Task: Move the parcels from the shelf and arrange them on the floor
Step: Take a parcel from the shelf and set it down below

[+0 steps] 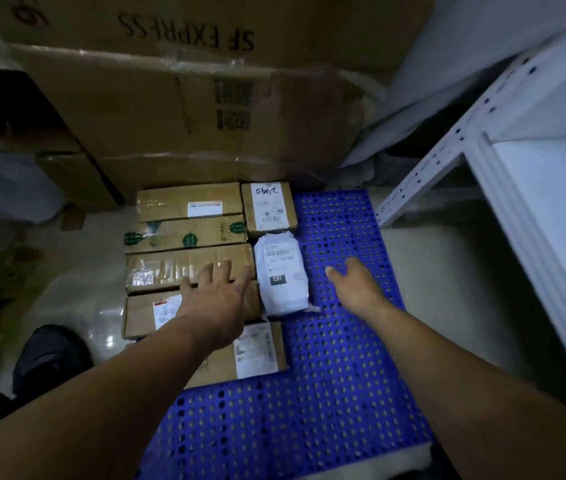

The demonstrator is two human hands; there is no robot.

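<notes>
Parcels on the floor. Five long brown boxes (pixel 184 233) lie side by side in a column running from 12 to 6 o'clock on the left part of a blue perforated mat (pixel 337 375). At 3 o'clock of the column's far end is a small brown box (pixel 269 207), and just at 6 o'clock of that, a white bag parcel (pixel 281 275). The left grip (pixel 215 292), fingers apart and straight, holding nothing, lies over the third and fourth long boxes. The right grip (pixel 354 285), likewise apart and empty, hangs over bare mat at 3 o'clock of the white bag parcel. The mat rests on the pale floor (pixel 441 271). A white shelf (pixel 551 202) stands at 3 o'clock, large cartons (pixel 188 109) at 12 o'clock, and a dark shoe (pixel 52 355) at 8 o'clock.
</notes>
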